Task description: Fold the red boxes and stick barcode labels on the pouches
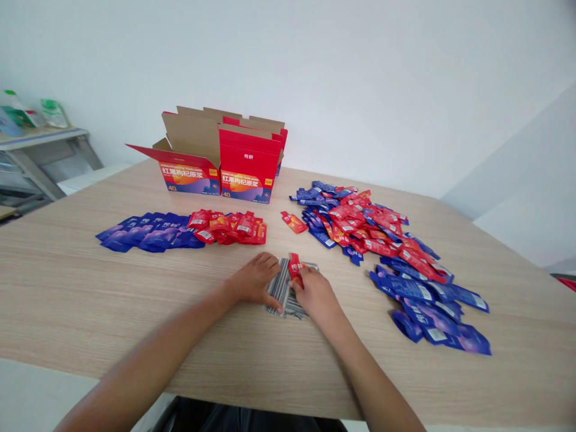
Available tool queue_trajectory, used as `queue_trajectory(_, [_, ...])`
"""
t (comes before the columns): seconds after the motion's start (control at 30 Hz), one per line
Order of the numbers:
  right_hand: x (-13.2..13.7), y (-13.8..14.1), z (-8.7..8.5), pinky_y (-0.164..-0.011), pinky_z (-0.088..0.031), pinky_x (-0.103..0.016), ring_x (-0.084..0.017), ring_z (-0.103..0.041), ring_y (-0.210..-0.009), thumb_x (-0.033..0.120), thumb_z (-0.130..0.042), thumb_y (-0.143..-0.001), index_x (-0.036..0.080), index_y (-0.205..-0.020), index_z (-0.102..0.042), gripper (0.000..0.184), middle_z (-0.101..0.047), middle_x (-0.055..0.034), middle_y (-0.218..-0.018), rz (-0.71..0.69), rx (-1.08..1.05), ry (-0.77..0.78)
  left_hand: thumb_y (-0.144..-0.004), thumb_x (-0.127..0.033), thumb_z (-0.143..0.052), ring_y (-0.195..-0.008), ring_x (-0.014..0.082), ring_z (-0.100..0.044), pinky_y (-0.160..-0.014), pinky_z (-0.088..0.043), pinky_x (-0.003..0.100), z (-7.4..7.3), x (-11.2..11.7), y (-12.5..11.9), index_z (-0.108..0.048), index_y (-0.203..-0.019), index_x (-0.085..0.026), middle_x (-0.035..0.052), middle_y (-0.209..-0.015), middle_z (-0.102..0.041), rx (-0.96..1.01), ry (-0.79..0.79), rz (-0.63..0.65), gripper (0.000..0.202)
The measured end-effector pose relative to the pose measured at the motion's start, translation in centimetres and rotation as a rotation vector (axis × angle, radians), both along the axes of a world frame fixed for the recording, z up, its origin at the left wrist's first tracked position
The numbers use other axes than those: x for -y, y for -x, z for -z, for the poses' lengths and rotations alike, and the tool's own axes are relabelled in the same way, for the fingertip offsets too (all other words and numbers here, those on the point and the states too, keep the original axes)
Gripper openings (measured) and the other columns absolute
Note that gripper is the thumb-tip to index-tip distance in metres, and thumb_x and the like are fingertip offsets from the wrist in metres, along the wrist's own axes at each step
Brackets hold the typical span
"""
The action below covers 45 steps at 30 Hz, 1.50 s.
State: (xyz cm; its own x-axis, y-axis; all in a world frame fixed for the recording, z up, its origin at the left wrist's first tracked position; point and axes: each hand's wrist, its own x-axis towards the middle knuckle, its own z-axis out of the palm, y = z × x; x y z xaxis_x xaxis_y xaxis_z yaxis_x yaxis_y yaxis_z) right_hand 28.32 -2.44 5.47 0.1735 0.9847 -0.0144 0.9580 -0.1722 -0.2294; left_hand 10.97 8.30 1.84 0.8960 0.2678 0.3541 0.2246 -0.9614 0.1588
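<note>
In my right hand (pixel 314 293) a small red pouch (pixel 294 266) is pinched between thumb and fingers. It is over a flat grey-and-black striped bundle (pixel 281 287) on the table, whose exact kind I cannot make out. My left hand (pixel 257 279) grips the left side of this bundle, thumb at the near end and fingers at the far end. Just beyond my hands lies a single red pouch (pixel 294 222). A row of overlapping blue pouches (pixel 155 232) runs into a row of red pouches (pixel 231 227) behind my left hand.
Open red-and-blue cardboard boxes (pixel 246 187) stand at the back, flaps up. To the right spreads a mixed heap of red and blue pouches (pixel 360 222), with more blue pouches (pixel 438 318) nearer me. A side table (pixel 45 137) with bottles is at the far left.
</note>
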Motion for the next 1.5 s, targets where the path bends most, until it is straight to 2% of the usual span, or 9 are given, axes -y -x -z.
queue_trajectory(0.17, [-0.3, -0.7, 1.0, -0.075, -0.042, -0.028, -0.02, -0.062, -0.084, 0.027, -0.069, -0.086, 0.019, -0.09, -0.065, 0.009, -0.067, -0.0049, -0.09, -0.106, -0.158, 0.019, -0.068, -0.084, -0.064, -0.106, 0.0324, -0.053, -0.102, -0.041, 0.047, -0.1, -0.2, 0.0, -0.059, -0.106, -0.017, 0.0136, -0.108, -0.06, -0.001, 0.023, 0.02, 0.077])
queue_trajectory(0.5, [-3.2, -1.7, 1.1, -0.083, -0.04, -0.027, -0.018, -0.06, -0.091, 0.018, -0.059, -0.092, 0.016, -0.098, -0.068, 0.012, -0.067, -0.0079, -0.098, -0.012, -0.186, -0.11, -0.065, -0.085, -0.066, -0.107, 0.0322, -0.054, -0.104, -0.041, 0.046, -0.2, -0.1, -0.1, -0.061, -0.106, -0.017, 0.0131, -0.11, -0.061, -0.016, 0.034, 0.007, 0.08])
queue_trajectory(0.6, [-2.2, -2.0, 0.8, -0.081, -0.041, -0.026, -0.018, -0.061, -0.088, 0.014, -0.058, -0.09, 0.017, -0.087, -0.068, 0.011, -0.068, -0.0059, -0.091, -0.131, -0.225, -0.07, -0.064, -0.085, -0.066, -0.107, 0.0327, -0.054, -0.104, -0.041, 0.047, -0.1, -0.1, 0.0, -0.06, -0.109, -0.016, 0.0132, -0.109, -0.06, -0.005, 0.05, -0.005, 0.083])
queue_trajectory(0.73, [-0.5, -2.3, 0.3, -0.066, -0.041, -0.025, -0.015, -0.06, -0.07, 0.018, -0.061, -0.089, 0.019, -0.08, -0.065, 0.01, -0.064, 0.0016, -0.073, -0.27, -0.362, 0.094, -0.064, -0.084, -0.068, -0.113, 0.0344, -0.054, -0.104, -0.04, 0.048, 0.0, 0.0, 0.1, -0.048, -0.134, -0.016, 0.0151, -0.118, -0.06, 0.007, 0.088, 0.005, 0.099])
queue_trajectory(0.87, [0.1, -1.9, -0.5, -0.089, -0.045, -0.035, -0.024, -0.064, -0.098, 0.03, -0.069, -0.085, 0.017, -0.098, -0.07, 0.018, -0.07, -0.0087, -0.104, -0.259, -0.153, -0.047, -0.067, -0.082, -0.068, -0.119, 0.0364, -0.053, -0.108, -0.037, 0.049, 0.1, -0.1, 0.1, -0.033, -0.149, -0.016, 0.0175, -0.128, -0.058, 0.005, 0.097, 0.011, 0.111])
queue_trajectory(1.0, [0.1, -1.3, -0.6, -0.117, -0.026, -0.043, -0.026, -0.049, -0.135, 0.024, -0.061, -0.091, 0.013, -0.136, -0.057, 0.047, -0.055, -0.0179, -0.144, -0.402, -0.096, -0.09, -0.065, -0.081, -0.069, -0.122, 0.0379, -0.052, -0.11, -0.036, 0.051, 0.2, -0.1, 0.0, -0.032, -0.147, -0.014, 0.0203, -0.134, -0.055, 0.013, 0.115, 0.011, 0.112])
queue_trajectory(1.13, [0.8, -0.7, -1.1, -0.117, -0.03, -0.036, -0.025, -0.048, -0.137, 0.022, -0.053, -0.094, 0.004, -0.147, -0.043, 0.057, -0.053, -0.0225, -0.146, -0.388, -0.155, -0.001, -0.065, -0.08, -0.07, -0.122, 0.0372, -0.053, -0.11, -0.036, 0.051, 0.1, -0.1, 0.0, -0.033, -0.145, -0.013, 0.0203, -0.133, -0.056, 0.023, 0.124, 0.014, 0.111])
queue_trajectory(1.37, [2.5, -0.9, -2.4, -0.115, -0.036, -0.036, -0.026, -0.053, -0.134, 0.032, -0.051, -0.097, 0.009, -0.143, -0.051, 0.051, -0.055, -0.0197, -0.145, -0.41, -0.208, 0.146, -0.063, -0.081, -0.072, -0.121, 0.037, -0.052, -0.111, -0.037, 0.05, 0.2, -0.1, 0.1, -0.034, -0.143, -0.011, 0.0204, -0.13, -0.057, 0.04, 0.142, 0.012, 0.113])
queue_trajectory(1.5, [1.8, -0.9, -1.5, -0.124, -0.018, -0.042, -0.025, -0.05, -0.138, 0.02, -0.051, -0.095, 0.006, -0.145, -0.049, 0.052, -0.053, -0.0209, -0.147, -0.411, -0.159, 0.114, -0.064, -0.081, -0.071, -0.121, 0.0378, -0.052, -0.11, -0.037, 0.052, 0.3, -0.1, 0.0, -0.037, -0.141, -0.014, 0.0191, -0.128, -0.057, 0.04, 0.154, 0.012, 0.107])
